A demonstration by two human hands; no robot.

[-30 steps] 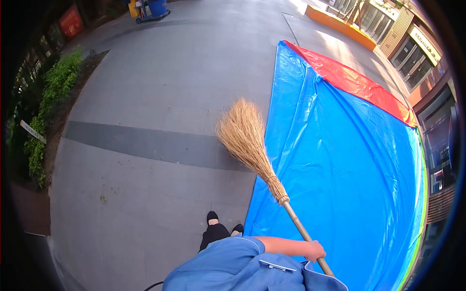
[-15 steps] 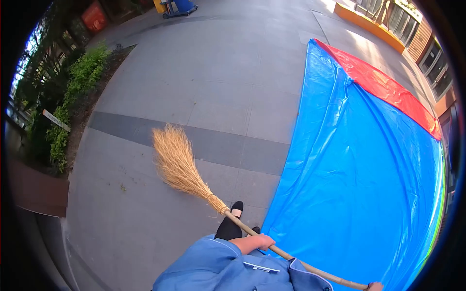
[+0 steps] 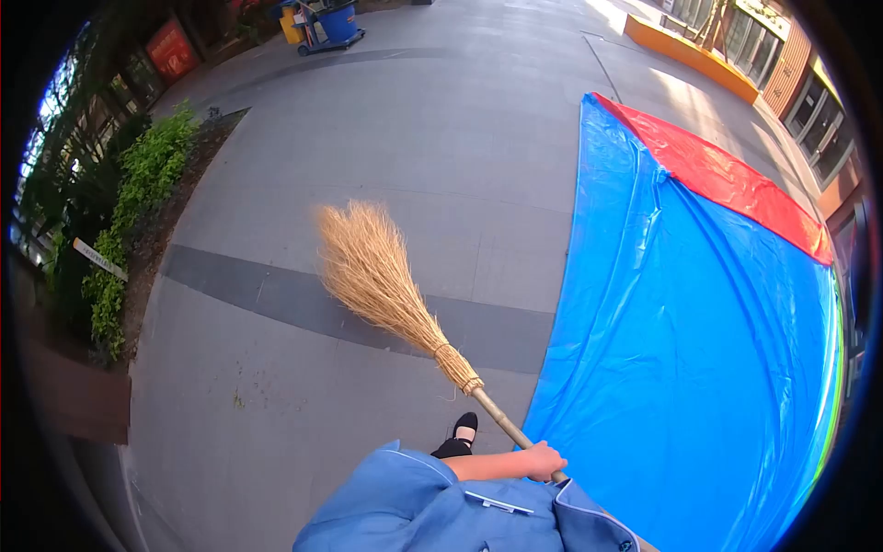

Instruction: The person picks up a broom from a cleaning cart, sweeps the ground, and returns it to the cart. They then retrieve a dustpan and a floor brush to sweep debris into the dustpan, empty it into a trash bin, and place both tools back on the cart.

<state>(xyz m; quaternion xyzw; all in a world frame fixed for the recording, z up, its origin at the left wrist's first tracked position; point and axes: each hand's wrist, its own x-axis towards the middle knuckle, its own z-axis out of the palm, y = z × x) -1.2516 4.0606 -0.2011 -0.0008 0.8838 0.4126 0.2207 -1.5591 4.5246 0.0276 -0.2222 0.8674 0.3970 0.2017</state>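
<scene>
My left hand (image 3: pixel 544 461) is wrapped around the bamboo handle of a straw broom (image 3: pixel 386 276), close in front of my body. The broom slants away to the upper left, its bushy head spread over the grey pavement and the darker paving strip. Behind my blue shirt (image 3: pixel 441 511) the rear of the handle is hidden. My right hand is out of sight; only a sliver of skin shows at the bottom edge beside the collar. One black shoe (image 3: pixel 466 427) shows on the pavement below the handle.
A large blue inflatable-looking sheet (image 3: pixel 681 368) with a red edge (image 3: pixel 727 175) covers the right side, close to the handle. Green shrubs (image 3: pixel 152 170) border the left. A cart with a blue bucket (image 3: pixel 337 25) stands far ahead, and an orange planter wall (image 3: pixel 690 60) at upper right.
The broom head has swung up and to the right, farther ahead of me. My left hand has shifted right with the handle. My right hand, seen at the handle's end earlier, has left view.
</scene>
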